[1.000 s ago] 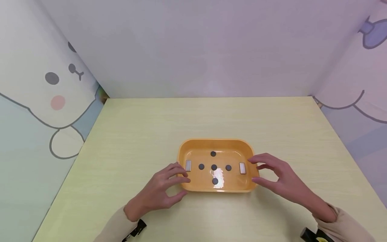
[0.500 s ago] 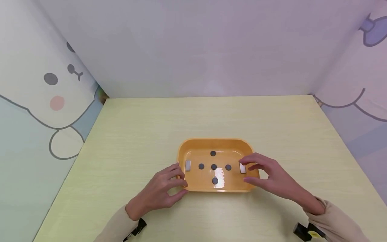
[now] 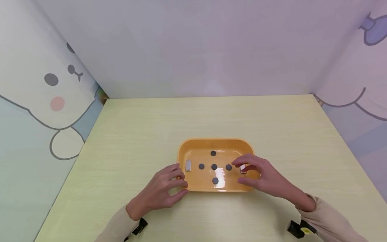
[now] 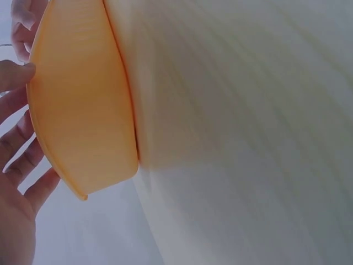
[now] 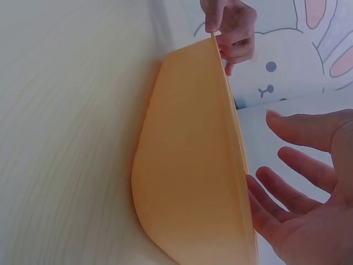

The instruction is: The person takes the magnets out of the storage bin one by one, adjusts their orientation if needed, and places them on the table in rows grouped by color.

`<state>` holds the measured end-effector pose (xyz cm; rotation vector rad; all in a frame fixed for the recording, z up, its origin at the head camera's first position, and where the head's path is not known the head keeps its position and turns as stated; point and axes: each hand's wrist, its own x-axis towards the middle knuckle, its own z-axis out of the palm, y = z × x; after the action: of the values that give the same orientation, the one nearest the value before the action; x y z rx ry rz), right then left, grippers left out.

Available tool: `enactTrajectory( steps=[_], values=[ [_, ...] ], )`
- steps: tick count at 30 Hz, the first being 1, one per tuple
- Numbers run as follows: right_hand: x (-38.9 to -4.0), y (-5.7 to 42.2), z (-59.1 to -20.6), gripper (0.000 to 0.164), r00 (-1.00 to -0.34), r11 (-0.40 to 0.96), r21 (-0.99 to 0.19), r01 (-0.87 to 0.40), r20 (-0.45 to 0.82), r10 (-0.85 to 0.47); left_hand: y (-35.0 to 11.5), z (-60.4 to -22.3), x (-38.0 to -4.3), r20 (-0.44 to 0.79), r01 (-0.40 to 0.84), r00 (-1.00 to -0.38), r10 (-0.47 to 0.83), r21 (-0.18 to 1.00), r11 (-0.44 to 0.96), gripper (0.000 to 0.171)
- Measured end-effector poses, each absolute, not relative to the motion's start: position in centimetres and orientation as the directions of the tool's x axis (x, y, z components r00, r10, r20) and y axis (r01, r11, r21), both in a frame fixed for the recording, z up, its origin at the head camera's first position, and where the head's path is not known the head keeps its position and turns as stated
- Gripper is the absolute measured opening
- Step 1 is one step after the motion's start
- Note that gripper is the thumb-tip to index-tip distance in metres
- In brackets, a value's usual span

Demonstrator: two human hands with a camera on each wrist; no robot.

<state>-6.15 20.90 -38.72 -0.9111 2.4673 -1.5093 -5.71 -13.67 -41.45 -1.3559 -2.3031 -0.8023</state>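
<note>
A shallow orange plastic basin rests on the table, showing its outer side wall in the left wrist view. On its floor several small dark round discs form a cross. One silvery rectangular piece lies toward the left end, another toward the right end, partly covered by fingers. My left hand grips the rim at the near left corner between thumb and fingers. My right hand hovers over the right side with thumb and fingers spread apart, fingertips close to the right-hand disc.
The pale wooden table extends around the basin on all sides. A plain wall stands behind it. Panels with cartoon animal drawings flank the left and right. Black wrist straps sit on both sleeves.
My right hand has moved left from beside the right rim to over the basin's interior. My left hand has closed in slightly on the near left rim. The basin and pieces stay put.
</note>
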Motion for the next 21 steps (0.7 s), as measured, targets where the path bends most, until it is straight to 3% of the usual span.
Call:
enactTrajectory(
  steps=[21],
  values=[
    [-7.2,19.2,-39.3,0.035,-0.752,0.234,-0.894,-0.382,0.154,-0.641,-13.7,-41.5,-5.7,0.551,0.876,-0.482,0.681,0.291,0.385,0.008]
  ],
)
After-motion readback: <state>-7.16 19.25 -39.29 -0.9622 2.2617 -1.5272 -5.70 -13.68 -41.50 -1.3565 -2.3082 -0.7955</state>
